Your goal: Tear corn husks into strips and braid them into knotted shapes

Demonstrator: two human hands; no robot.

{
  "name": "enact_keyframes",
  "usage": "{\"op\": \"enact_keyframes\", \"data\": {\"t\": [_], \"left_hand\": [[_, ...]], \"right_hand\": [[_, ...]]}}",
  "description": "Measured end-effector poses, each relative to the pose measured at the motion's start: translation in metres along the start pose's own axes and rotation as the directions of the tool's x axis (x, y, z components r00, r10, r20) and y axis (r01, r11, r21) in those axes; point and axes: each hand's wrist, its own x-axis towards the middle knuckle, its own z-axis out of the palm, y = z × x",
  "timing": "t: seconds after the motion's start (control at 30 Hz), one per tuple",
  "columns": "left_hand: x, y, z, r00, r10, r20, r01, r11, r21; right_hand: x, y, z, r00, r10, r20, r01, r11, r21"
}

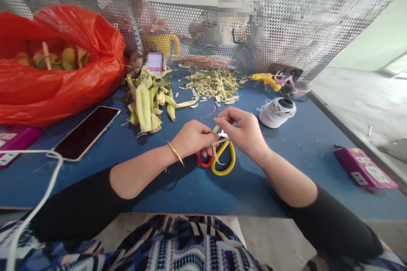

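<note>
My left hand (193, 137) and my right hand (243, 129) meet over the blue table (178, 182), both pinched on a thin pale leaf strip (216, 135) stretched between them. Just under the hands lie scissors (222, 161) with one red and one yellow handle loop. A gold bangle sits on my left wrist. Beyond the hands are a heap of yellow-green leaf pieces (148, 103) and a pile of thin cut strips (214, 84).
A red plastic bag (60, 65) of scraps fills the back left. A phone (85, 132) on a white cable lies left, a white thread spool (277, 111) and yellow glue gun (267, 79) right. Pink power strips (364, 168) sit at both sides. A perforated screen backs the table; people sit behind it.
</note>
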Motion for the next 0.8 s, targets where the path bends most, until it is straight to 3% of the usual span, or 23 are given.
{"op": "enact_keyframes", "data": {"t": [0.07,0.13,0.27,0.8], "left_hand": [[0.003,0.002,-0.003,0.994,-0.054,-0.1,0.043,0.993,-0.106],[0.005,0.003,-0.005,0.982,-0.107,-0.153,0.068,0.968,-0.241],[0.006,0.004,-0.006,0.986,-0.125,-0.111,0.064,0.895,-0.441],[0.001,0.008,-0.001,0.973,-0.175,-0.152,0.025,0.729,-0.684]], "right_hand": [[-0.003,-0.002,0.0,0.988,-0.124,-0.089,0.11,0.982,-0.152],[-0.006,-0.003,0.0,0.96,-0.26,-0.102,0.221,0.93,-0.293],[-0.011,-0.003,0.003,0.898,-0.42,-0.129,0.332,0.842,-0.424],[-0.015,-0.005,0.011,0.861,-0.503,-0.075,0.392,0.751,-0.531]]}}
